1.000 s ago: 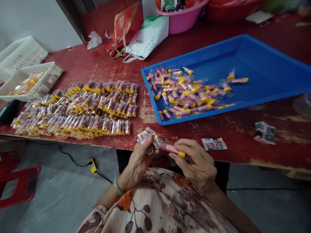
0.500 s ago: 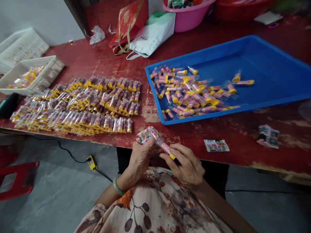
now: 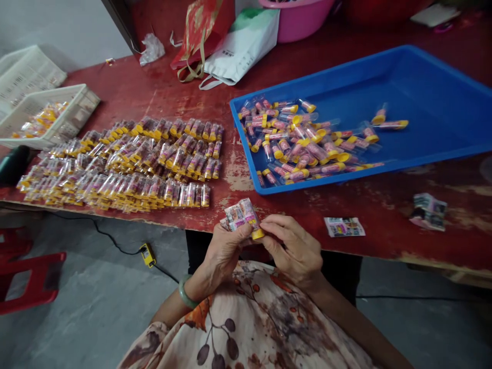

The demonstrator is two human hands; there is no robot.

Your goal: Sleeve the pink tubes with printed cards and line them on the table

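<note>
My left hand [image 3: 225, 248] is closed around a few small printed plastic wrappers [image 3: 237, 212] above the table's front edge. A clear tube with a yellow cap [image 3: 257, 234] points toward me among these wrappers; most of its body is covered by the printed film. My right hand [image 3: 294, 248] pinches at the capped end from the right, thumb and forefinger against it. Many similar tubes [image 3: 303, 146] with pink contents lie loose in the blue tray [image 3: 426, 113]. Left of it, wrapped tubes [image 3: 130, 189] are stacked in rows on the red table [image 3: 154, 97].
Flat wrappers [image 3: 345, 227] and a crumpled wrapper bundle [image 3: 428, 211] lie at right. A white basket [image 3: 82, 110] with yellow-capped pieces stands at left. Behind are a red bag [image 3: 202, 36], a white bag [image 3: 246, 46] and a pink basin [image 3: 303, 23]. A cable with a yellow connector [image 3: 147, 255] crosses the floor.
The tube has slid up and left into the printed wrapper, leaving mainly its yellow cap showing. My right fingers have moved closer to my left hand. The view has shifted slightly.
</note>
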